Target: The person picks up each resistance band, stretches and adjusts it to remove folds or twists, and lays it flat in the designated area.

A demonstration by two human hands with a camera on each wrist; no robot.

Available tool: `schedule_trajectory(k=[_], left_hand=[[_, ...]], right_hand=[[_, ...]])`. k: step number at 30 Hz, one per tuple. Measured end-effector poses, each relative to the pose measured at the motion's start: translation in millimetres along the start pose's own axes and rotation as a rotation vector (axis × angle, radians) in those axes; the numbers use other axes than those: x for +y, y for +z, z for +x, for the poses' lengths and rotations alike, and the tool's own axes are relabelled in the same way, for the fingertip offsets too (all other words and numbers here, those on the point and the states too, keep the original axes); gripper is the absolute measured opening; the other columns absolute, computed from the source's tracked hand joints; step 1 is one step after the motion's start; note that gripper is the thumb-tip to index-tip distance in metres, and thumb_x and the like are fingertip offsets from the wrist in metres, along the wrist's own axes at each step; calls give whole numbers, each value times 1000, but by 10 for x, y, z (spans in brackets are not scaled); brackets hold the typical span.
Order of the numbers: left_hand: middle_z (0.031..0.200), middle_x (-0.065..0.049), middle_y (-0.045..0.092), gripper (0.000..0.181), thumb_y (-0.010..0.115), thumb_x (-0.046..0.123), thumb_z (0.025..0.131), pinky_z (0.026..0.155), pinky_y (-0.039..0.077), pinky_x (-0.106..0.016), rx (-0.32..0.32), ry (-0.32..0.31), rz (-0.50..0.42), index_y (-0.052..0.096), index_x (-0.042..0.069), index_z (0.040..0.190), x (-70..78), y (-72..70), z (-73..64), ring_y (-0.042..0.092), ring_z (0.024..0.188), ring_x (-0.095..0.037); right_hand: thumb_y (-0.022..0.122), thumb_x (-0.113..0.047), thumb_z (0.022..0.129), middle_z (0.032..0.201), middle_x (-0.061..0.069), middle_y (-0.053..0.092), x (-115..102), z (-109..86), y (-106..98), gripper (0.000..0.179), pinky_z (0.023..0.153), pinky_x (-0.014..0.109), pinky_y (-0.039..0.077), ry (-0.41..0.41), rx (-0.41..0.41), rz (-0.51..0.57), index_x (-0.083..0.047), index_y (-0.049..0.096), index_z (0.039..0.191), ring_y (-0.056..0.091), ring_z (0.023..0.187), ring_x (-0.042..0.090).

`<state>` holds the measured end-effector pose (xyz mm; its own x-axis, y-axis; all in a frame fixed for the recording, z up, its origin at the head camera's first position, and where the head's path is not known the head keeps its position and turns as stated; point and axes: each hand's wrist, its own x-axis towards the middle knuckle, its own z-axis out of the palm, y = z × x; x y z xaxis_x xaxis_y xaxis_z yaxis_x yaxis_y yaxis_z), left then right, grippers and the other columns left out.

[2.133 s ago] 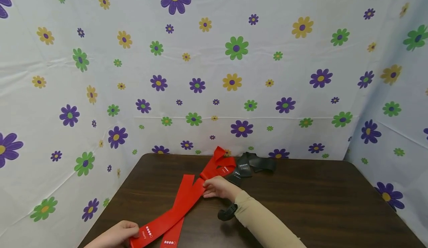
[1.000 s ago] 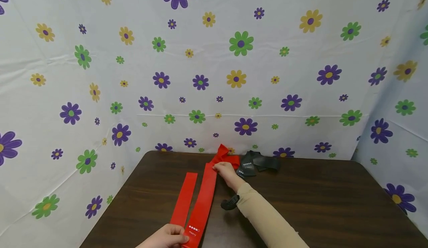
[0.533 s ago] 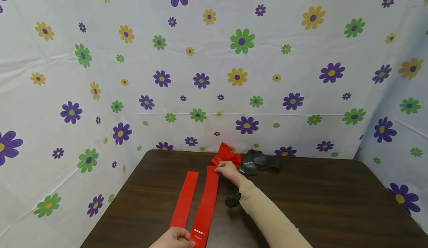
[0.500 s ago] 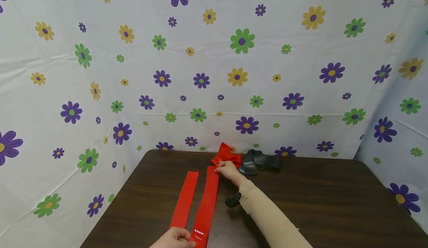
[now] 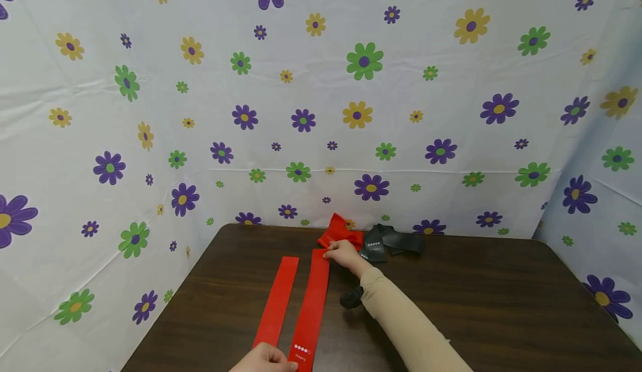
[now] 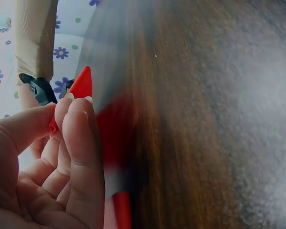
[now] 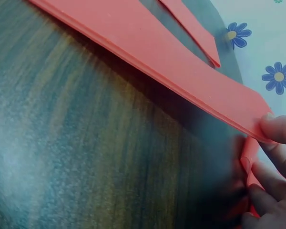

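A red resistance band, printed "Heavy" near its lower end, is stretched lengthwise between my two hands. My left hand pinches its near end between thumb and fingers at the bottom of the head view. Thumb and forefinger of my right hand pinch the far end, seen also in the right wrist view, where the band runs as a flat doubled strip. A second red band lies flat on the table to the left, its near end hidden behind my left hand.
Just beyond my right hand a crumpled red band lies near the table's back edge. Dark grey bands lie to its right. The brown table backs onto a flowered white curtain.
The band in my hands has swung from slanting across the other red band to lying alongside it. My left hand has moved right, my right hand farther back; the last half second shows little motion.
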<state>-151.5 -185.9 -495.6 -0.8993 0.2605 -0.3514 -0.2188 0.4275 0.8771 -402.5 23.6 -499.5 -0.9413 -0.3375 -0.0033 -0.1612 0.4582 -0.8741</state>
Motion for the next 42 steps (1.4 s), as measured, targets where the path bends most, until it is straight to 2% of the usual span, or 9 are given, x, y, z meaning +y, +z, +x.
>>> schedule_trajectory(k=[3,6,9,14,22,26,31,37,42], left_hand=[[52,6,48,33,71,30,88,49,30,-21,-9,1,-12,70,2,70,8,11,4,41,47,-6],[52,6,48,33,71,31,88,49,30,-21,-17,3,-22,71,3,70,8,16,12,41,47,-6],[51,7,47,35,71,33,87,49,29,-21,-16,-6,-12,71,4,69,8,18,6,39,46,-5],[49,8,44,38,71,37,86,47,27,-21,-21,-33,3,71,4,68,-7,21,-18,37,44,-5],[49,9,47,41,69,37,88,46,28,-20,-81,22,-27,73,1,71,-76,5,-3,39,44,-3],[57,5,58,40,69,37,89,48,35,-19,-97,25,-23,73,1,71,-98,3,1,45,48,-4],[65,-1,65,40,69,36,88,49,39,-21,-112,3,-33,73,-1,74,-111,2,9,50,50,-6],[64,1,66,37,70,40,85,52,43,-22,-194,14,-81,76,4,78,-402,-59,203,53,53,-6],[63,4,63,27,69,25,85,52,40,-21,-174,22,-21,75,0,79,-221,-13,117,48,52,-5]], right_hand=[[71,-12,85,130,24,56,-26,-5,-29,14,98,44,43,8,-6,1,2,70,87,50,123,38],[70,-11,85,103,17,66,-49,-17,-57,13,84,36,47,6,-14,5,-1,66,79,57,101,30],[70,-10,84,71,4,50,-62,-34,-79,22,67,30,37,-17,-24,3,-6,57,68,46,75,20],[70,-10,84,60,-4,35,-52,-46,-90,30,60,27,29,-55,-48,-26,-12,50,62,35,62,13],[72,-12,82,68,-2,47,6,-43,-69,17,62,27,33,-84,-45,-110,-5,63,70,41,67,14],[73,-14,80,91,4,63,44,-26,-52,10,72,29,43,-89,-25,-154,-4,69,77,51,80,16],[72,-15,82,115,20,65,72,-38,-45,12,87,40,48,-103,-22,-192,-3,71,84,59,105,32],[73,-13,82,100,17,66,91,-85,-41,10,74,34,47,-117,-5,-198,-3,69,83,58,89,28],[73,-12,81,120,20,63,121,-108,-21,11,80,37,49,-158,30,-225,-3,70,85,60,103,33]])
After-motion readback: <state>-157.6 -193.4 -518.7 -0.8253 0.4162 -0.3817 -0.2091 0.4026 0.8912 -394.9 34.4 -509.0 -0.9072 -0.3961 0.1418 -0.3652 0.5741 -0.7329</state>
